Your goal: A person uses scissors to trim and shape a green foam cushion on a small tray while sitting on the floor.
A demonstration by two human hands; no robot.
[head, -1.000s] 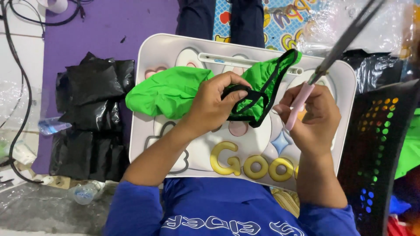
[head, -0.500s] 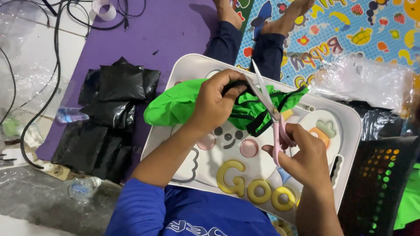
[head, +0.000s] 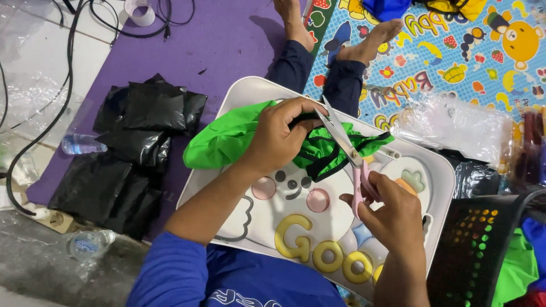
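Left hand (head: 278, 139) clenched on a bright green garment (head: 227, 139) with black trim, pinning it to the upper part of a white lap desk (head: 239, 99) printed with a cartoon face and yellow letters. The garment spreads from 9 o'clock of that hand across to 3 o'clock, past the blades.

Right hand (head: 392, 219) grasps the pink handles of a pair of scissors (head: 344, 145). The blades point to 11 o'clock and meet the fabric just beside the left hand's fingertips; whether they are biting cloth or black trim is hard to tell.

At 9 o'clock of the desk: black plastic bags (head: 136, 148) heaped on a purple mat (head: 227, 40). At 3 o'clock: a black perforated basket (head: 478, 244). At 1 o'clock: crumpled clear plastic (head: 455, 122) on a colourful play mat (head: 455, 45).
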